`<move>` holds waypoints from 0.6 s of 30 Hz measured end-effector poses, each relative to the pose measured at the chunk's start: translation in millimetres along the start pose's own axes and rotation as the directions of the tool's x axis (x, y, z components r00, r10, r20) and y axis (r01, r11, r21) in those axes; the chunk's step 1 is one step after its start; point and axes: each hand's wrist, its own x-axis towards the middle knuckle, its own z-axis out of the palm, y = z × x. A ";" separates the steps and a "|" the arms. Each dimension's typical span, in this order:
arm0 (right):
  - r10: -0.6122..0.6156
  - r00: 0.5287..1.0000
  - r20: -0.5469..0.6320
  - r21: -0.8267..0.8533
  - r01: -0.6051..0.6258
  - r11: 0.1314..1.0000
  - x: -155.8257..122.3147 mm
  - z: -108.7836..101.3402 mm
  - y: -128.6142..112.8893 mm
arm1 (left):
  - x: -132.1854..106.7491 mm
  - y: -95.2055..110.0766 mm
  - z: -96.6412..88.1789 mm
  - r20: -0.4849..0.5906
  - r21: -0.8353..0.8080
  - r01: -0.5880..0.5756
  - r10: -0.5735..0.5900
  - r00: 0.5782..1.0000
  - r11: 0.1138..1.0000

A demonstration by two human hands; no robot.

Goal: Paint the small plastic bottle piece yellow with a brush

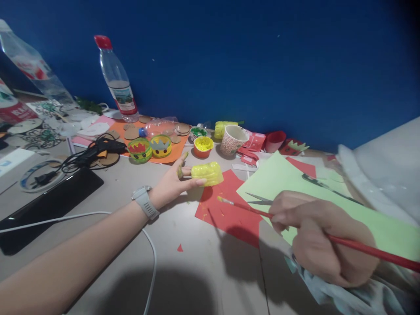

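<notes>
My left hand (170, 180), with a grey watch at the wrist and yellow paint on some fingers, holds a yellow-painted piece of cut plastic bottle (207, 174) over the table. My right hand (323, 234) is closed round a paintbrush (367, 248) with a long red handle. Its yellowed bristles point left, over red paper (229, 208), apart from the bottle piece. Behind the bottle piece stands a small red cup of yellow paint (203, 148), with a cup of green paint (198, 133) just behind it. The blades of scissors (259, 199) show beside my right hand.
Light green paper (278, 175) lies under the right hand. A patterned paper cup (232, 141), two painted crown-faced rings and an upright bottle (118, 83) stand toward the blue wall. A black device (52, 208), dark cables and a white cable (154, 262) occupy the left.
</notes>
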 end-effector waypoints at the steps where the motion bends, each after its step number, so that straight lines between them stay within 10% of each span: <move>1: -0.020 0.999 -0.027 -0.004 0.020 1.000 0.7 -1.0 -0.1 | 0.0 0.1 0.0 0.002 -0.001 0.000 0.000 1.000 1.000; 18: 0.292 0.883 -0.368 0.230 -0.217 0.949 -11.5 8.6 -0.7 | -0.7 0.5 0.2 0.001 -0.029 0.017 -0.017 1.000 0.999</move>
